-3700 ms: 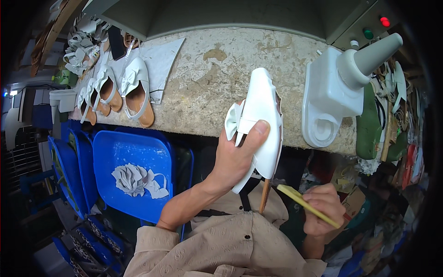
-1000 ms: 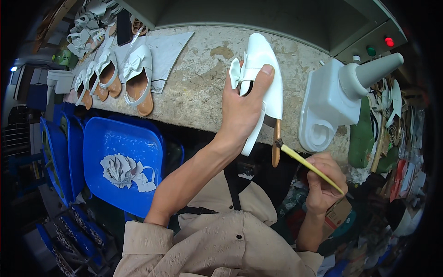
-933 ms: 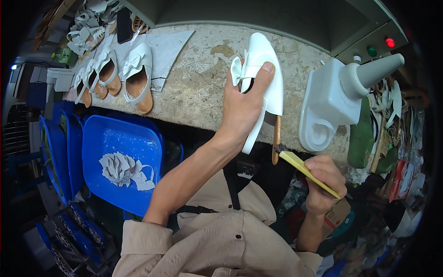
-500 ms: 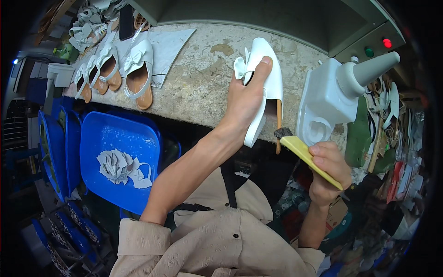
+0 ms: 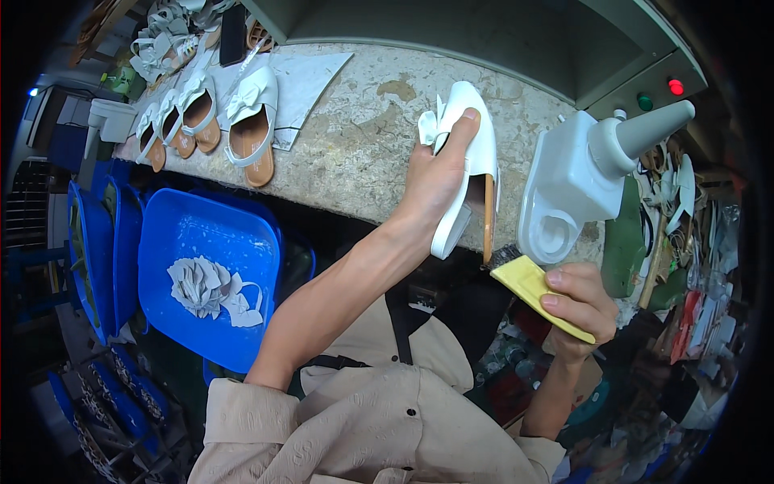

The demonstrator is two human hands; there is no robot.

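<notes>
My left hand [image 5: 438, 171] grips a white shoe [image 5: 482, 149] with a bow and a back strap, thumb on its upper, tilted so the tan insole edge faces right. A yellow-handled brush [image 5: 542, 297] with dark bristles is held in my right hand [image 5: 582, 302]. Its bristles are close to the heel end of the insole; whether they touch, I cannot tell. Just beyond my right hand stands a white plastic bottle [image 5: 568, 181] with a long grey cone spout and a small cup at its base.
Several white bow sandals [image 5: 251, 133] stand at the left of the worn bench [image 5: 347, 121]. A blue basin [image 5: 210, 323] below holds grey-white pieces [image 5: 201, 286]. A dark phone [image 5: 233, 35] lies at the back left. A grey metal housing [image 5: 451, 28] with red and green lights borders the far side.
The shoe has shifted slightly right and lower in view. The brush has turned a little, its bristles now by the insole's heel tip. Both hands keep their hold.
</notes>
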